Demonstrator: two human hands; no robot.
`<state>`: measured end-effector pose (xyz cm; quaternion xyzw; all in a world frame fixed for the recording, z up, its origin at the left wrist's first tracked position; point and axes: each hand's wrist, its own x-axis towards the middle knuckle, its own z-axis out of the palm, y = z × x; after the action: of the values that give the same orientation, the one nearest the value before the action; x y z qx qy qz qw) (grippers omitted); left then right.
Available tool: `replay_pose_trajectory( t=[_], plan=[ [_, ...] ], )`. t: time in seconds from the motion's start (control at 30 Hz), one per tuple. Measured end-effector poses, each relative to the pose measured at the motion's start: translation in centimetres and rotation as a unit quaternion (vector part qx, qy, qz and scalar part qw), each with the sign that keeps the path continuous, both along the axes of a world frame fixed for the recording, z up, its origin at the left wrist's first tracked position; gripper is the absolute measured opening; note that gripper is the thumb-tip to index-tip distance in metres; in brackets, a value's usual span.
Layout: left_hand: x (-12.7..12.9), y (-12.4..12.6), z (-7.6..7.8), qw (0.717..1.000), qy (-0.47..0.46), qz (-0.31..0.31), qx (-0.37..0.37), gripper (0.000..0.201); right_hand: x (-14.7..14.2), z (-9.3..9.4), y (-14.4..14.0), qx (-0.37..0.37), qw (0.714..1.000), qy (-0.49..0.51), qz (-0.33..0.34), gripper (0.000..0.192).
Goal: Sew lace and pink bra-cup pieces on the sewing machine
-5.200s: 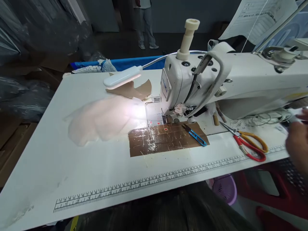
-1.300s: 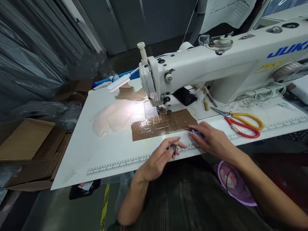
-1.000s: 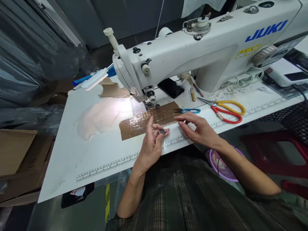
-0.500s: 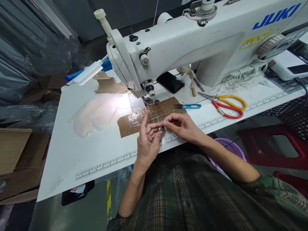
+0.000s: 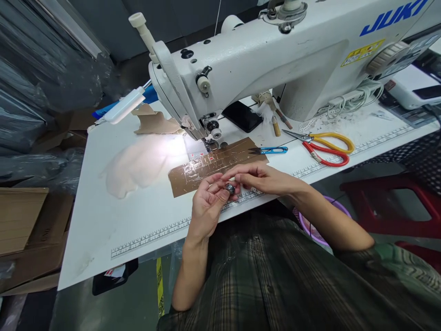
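Just over the table's front edge, my left hand (image 5: 209, 202) pinches a small round metal bobbin case (image 5: 229, 188) between thumb and fingers. My right hand (image 5: 258, 178) reaches in from the right, its index finger stretched to the left fingertips and its thumb tucked below. Whatever sits between those right fingers, perhaps thread, is too small to make out. Behind both hands, a brown taped board (image 5: 220, 161) lies under the needle area of the white sewing machine (image 5: 262, 59). Blue thread snips (image 5: 272, 150) rest across the board's right end.
To the right lie scissors (image 5: 322, 146) with red and yellow handles. A black phone (image 5: 243, 116) and a wooden-handled tool (image 5: 276, 126) sit beneath the machine arm. Tan fabric (image 5: 155, 120) and a lit lamp (image 5: 126, 105) are at left. A ruler strip (image 5: 151, 238) runs along the front edge.
My left hand has turned, and its raised index finger has bent down, so the bobbin case shows more. My right index finger has straightened over toward the left fingertips.
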<state>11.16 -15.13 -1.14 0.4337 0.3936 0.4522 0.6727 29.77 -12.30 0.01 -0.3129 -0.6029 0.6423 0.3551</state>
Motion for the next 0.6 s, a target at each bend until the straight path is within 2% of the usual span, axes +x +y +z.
replay_pose_trajectory(
  t=[0.07,0.17,0.27,0.4,0.5,0.6],
  plan=[
    [-0.3,0.1,0.3,0.999,-0.014,-0.016,-0.039,0.043,0.6,0.0,0.0,0.021,0.999,0.006,0.037,0.031],
    [-0.5,0.2,0.5,0.997,-0.017,-0.037,-0.067,0.042,1.4,0.0,0.1,0.069,0.997,-0.021,0.022,0.027],
    [-0.6,0.0,0.6,0.996,0.006,-0.06,-0.064,0.045,1.8,0.1,0.2,0.093,0.995,-0.044,0.015,0.022],
    [-0.5,-0.1,0.4,0.995,0.035,-0.078,-0.04,0.039,1.2,0.5,0.1,0.08,0.996,-0.048,0.012,0.026],
    [-0.6,0.1,0.4,0.996,0.052,-0.075,-0.024,0.034,0.4,0.5,-0.5,0.074,0.995,-0.059,-0.021,0.028],
    [-0.7,0.1,0.6,0.996,0.063,-0.067,-0.017,0.03,0.0,0.3,-1.0,0.129,0.976,-0.135,-0.115,0.018]
  ],
)
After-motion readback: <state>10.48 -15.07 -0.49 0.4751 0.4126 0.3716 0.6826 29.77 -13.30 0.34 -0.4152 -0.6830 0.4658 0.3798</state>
